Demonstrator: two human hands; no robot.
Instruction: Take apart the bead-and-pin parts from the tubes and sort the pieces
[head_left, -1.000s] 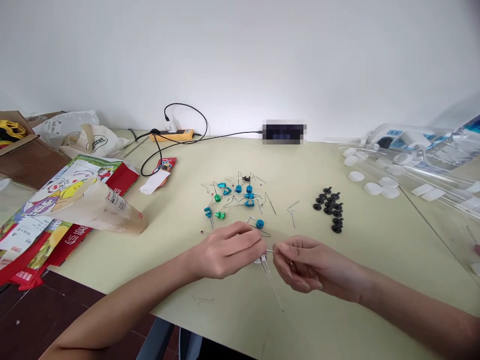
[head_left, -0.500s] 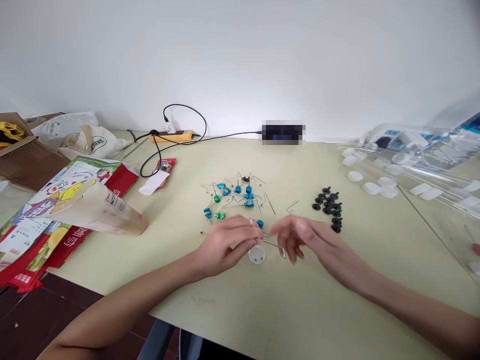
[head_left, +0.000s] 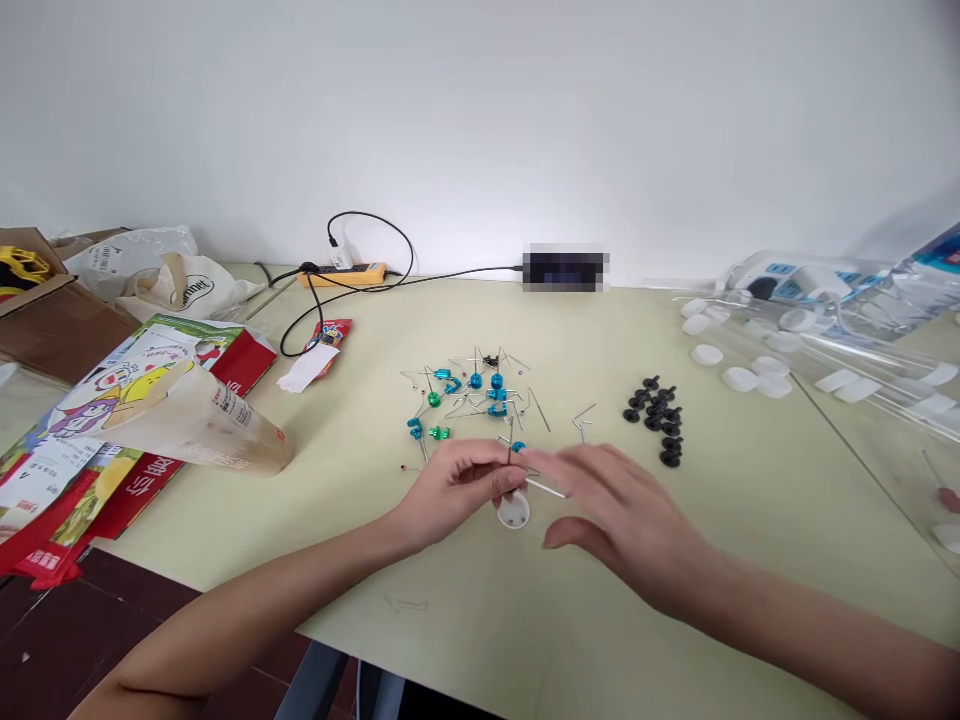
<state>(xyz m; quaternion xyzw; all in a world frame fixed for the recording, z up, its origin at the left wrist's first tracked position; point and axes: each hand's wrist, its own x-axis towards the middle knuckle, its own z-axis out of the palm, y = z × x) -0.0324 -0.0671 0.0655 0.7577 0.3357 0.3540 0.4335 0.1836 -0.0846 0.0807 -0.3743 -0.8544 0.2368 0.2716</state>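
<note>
My left hand is closed in a pinch on a thin metal wire piece that stands upright between its fingertips, just above a small white round cap on the table. My right hand hovers beside it to the right, palm down, fingers stretched out and holding nothing. A thin metal pin lies between the two hands. Just beyond them is a scatter of blue and green metal beads with bent wires.
A cluster of black screws lies right of the beads. White caps and clear tubes sit at the far right. A paper bag, printed cartons and a cardboard box are on the left. A power strip with cables lies by the wall.
My right hand let go of the long wire it pinched and moved forward with its fingers spread. My left hand now holds a short wire upright over the white cap.
</note>
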